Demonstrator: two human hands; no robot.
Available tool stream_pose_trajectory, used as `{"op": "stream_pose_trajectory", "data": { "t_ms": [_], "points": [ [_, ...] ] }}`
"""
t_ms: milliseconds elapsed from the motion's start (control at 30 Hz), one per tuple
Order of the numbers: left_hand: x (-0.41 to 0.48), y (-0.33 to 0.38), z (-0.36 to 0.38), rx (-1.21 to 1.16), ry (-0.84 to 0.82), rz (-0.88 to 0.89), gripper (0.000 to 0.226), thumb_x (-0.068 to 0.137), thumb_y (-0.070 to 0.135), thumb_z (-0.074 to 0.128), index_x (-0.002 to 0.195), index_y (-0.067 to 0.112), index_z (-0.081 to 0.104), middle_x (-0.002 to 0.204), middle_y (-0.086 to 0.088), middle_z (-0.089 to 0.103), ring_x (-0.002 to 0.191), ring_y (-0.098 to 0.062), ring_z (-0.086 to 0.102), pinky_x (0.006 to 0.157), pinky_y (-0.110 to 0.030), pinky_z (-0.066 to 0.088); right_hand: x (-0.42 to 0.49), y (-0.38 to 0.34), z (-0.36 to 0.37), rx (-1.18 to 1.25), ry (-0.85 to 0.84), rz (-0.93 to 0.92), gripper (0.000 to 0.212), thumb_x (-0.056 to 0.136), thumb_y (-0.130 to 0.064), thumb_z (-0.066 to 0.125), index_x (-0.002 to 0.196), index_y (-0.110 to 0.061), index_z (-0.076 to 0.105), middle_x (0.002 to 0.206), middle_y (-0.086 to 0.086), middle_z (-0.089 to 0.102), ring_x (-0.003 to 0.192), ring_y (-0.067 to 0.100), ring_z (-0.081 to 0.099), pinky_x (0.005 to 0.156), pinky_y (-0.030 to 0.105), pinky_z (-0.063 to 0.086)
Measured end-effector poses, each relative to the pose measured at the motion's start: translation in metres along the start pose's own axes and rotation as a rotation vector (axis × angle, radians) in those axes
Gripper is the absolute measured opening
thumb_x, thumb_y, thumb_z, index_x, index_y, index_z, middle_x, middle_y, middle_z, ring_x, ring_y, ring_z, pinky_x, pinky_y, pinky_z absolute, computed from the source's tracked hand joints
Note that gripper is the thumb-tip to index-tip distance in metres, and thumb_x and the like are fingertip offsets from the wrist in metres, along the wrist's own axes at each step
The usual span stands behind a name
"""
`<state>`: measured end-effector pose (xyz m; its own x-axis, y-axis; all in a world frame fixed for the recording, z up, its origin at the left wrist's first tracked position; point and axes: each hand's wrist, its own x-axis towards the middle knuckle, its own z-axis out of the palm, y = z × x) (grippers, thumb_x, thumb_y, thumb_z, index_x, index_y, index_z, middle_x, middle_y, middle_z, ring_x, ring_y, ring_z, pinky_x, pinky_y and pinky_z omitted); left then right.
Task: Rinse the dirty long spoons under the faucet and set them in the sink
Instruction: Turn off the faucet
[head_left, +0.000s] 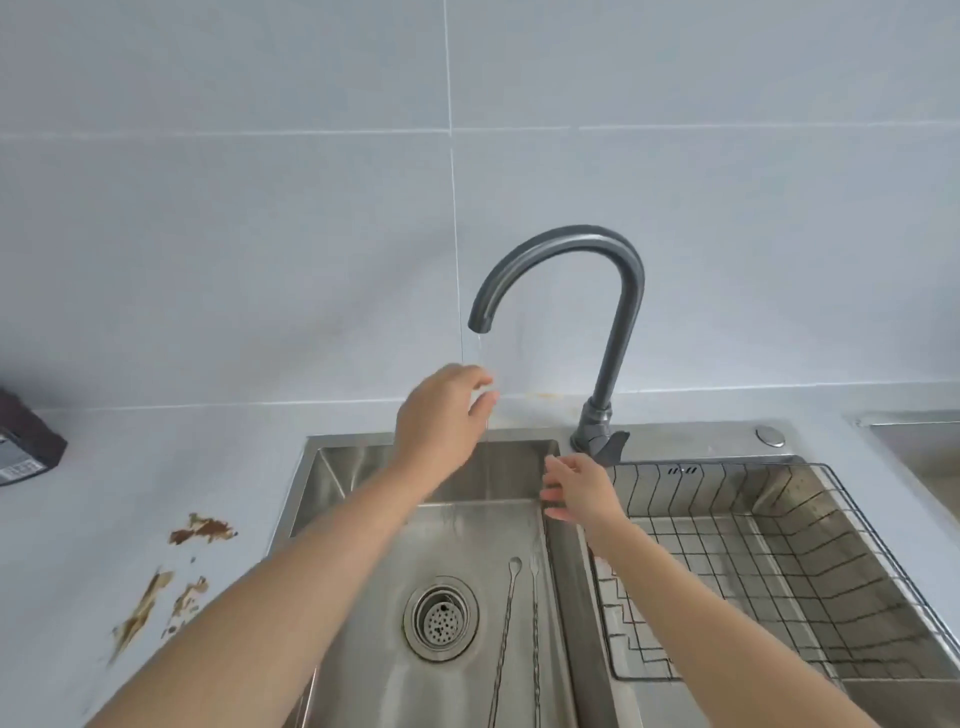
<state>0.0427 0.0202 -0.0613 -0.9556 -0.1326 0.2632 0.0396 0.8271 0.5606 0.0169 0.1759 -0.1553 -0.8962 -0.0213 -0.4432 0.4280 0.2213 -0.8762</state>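
Long spoons (505, 629) are seen lying side by side on the floor of the left basin of the sink (311, 467), just right of the drain (440, 618), with their handles running toward the bottom edge of the view; they are touched by neither hand. A thin stream of water (483, 374) is seen falling from the spout of the grey faucet (618, 291). The left hand (441, 415) is held up under the spout, at the stream, its fingers loosely bent and nothing gripped in it; the right hand (576, 493) is held lower, over the divider between the basins, its fingers spread and empty (their outlines are blurred). A wire basket (852, 499) is set in the right basin. Brown stains (202, 527) are smeared on the desk (130, 467) left of the sink; a dark box (26, 441) is cut off by the left edge.
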Motion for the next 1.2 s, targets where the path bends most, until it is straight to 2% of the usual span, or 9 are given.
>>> {"op": "stream_pose_trajectory", "data": {
  "t_ms": [100, 267, 333, 433, 500, 767, 1000, 1133, 1200],
  "points": [
    [0.04, 0.022, -0.038, 0.022, 0.125, 0.09, 0.025, 0.091, 0.021, 0.054, 0.113, 0.011, 0.061, 0.116, -0.009, 0.062, 0.1, -0.029, 0.061, 0.088, -0.037, 0.049, 0.005, -0.018, -0.023, 0.134, 0.07, 0.075, 0.013, 0.096, -0.021, 0.047, 0.096, -0.008, 0.051, 0.076, 0.004, 0.052, 0.063, 0.015, 0.052, 0.057, 0.026, 0.05],
    [0.084, 0.04, -0.053, 0.15, 0.002, 0.09, 0.043, 0.093, 0.024, 0.052, 0.134, 0.015, 0.044, 0.13, -0.013, 0.054, 0.116, -0.031, 0.052, 0.098, -0.041, 0.044, 0.02, -0.027, -0.048, 0.213, 0.163, 0.156, 0.03, 0.096, -0.022, 0.046, 0.069, -0.008, 0.051, 0.067, 0.005, 0.05, 0.057, 0.017, 0.048, 0.054, 0.028, 0.044],
    [0.091, 0.045, -0.049, 0.145, -0.048, 0.105, 0.039, 0.092, 0.021, 0.053, 0.131, 0.017, 0.048, 0.123, -0.014, 0.06, 0.112, -0.033, 0.055, 0.095, -0.044, 0.046, 0.028, -0.026, -0.051, 0.211, 0.185, 0.175, 0.033, 0.096, -0.022, 0.047, 0.067, -0.007, 0.05, 0.066, 0.006, 0.051, 0.057, 0.017, 0.048, 0.055, 0.029, 0.043],
    [0.096, 0.048, -0.046, 0.108, -0.063, 0.137, 0.024, 0.089, 0.015, 0.055, 0.113, 0.016, 0.061, 0.1, -0.014, 0.069, 0.094, -0.035, 0.061, 0.084, -0.044, 0.051, 0.04, -0.026, -0.053, 0.233, 0.213, 0.193, 0.033, 0.095, -0.017, 0.048, 0.065, -0.005, 0.049, 0.064, 0.007, 0.05, 0.055, 0.018, 0.048, 0.053, 0.028, 0.042],
    [0.098, 0.047, -0.047, 0.085, -0.069, 0.132, 0.021, 0.088, 0.014, 0.056, 0.108, 0.015, 0.064, 0.095, -0.015, 0.071, 0.09, -0.034, 0.062, 0.084, -0.043, 0.052, 0.046, -0.026, -0.052, 0.249, 0.235, 0.192, 0.034, 0.095, -0.014, 0.048, 0.063, -0.005, 0.047, 0.062, 0.008, 0.048, 0.053, 0.018, 0.047, 0.051, 0.028, 0.042],
    [0.1, 0.044, -0.049, 0.061, -0.066, 0.157, 0.024, 0.087, 0.015, 0.058, 0.11, 0.016, 0.065, 0.098, -0.014, 0.072, 0.094, -0.033, 0.063, 0.087, -0.037, 0.05, 0.059, -0.034, -0.046, 0.129, 0.319, 0.138, 0.037, 0.097, -0.017, 0.044, 0.062, -0.006, 0.043, 0.06, 0.009, 0.047, 0.051, 0.018, 0.05, 0.049, 0.025, 0.045],
    [0.095, 0.042, -0.046, 0.098, -0.044, 0.185, 0.021, 0.089, 0.017, 0.056, 0.108, 0.018, 0.065, 0.093, -0.013, 0.072, 0.091, -0.032, 0.063, 0.083, -0.037, 0.051, 0.051, -0.036, -0.05, 0.031, 0.276, 0.159, 0.038, 0.096, -0.023, 0.046, 0.063, -0.005, 0.045, 0.063, 0.008, 0.051, 0.052, 0.015, 0.052, 0.05, 0.025, 0.046],
    [0.088, 0.039, -0.038, 0.203, 0.009, 0.234, 0.021, 0.094, 0.018, 0.047, 0.112, 0.011, 0.056, 0.088, -0.016, 0.063, 0.086, -0.036, 0.059, 0.071, -0.037, 0.046, 0.036, -0.039, -0.047, -0.173, 0.231, 0.051, 0.036, 0.097, -0.029, 0.042, 0.071, -0.005, 0.048, 0.061, 0.006, 0.048, 0.062, 0.022, 0.053, 0.063, 0.033, 0.048],
    [0.084, 0.038, -0.033, 0.24, 0.041, 0.249, 0.023, 0.096, 0.017, 0.043, 0.116, 0.008, 0.05, 0.09, -0.018, 0.059, 0.086, -0.036, 0.057, 0.065, -0.035, 0.038, 0.024, -0.041, -0.044, -0.313, 0.203, -0.052, 0.036, 0.097, -0.026, 0.039, 0.064, -0.01, 0.043, 0.058, 0.003, 0.044, 0.057, 0.019, 0.047, 0.056, 0.029, 0.042]
  ]
}}
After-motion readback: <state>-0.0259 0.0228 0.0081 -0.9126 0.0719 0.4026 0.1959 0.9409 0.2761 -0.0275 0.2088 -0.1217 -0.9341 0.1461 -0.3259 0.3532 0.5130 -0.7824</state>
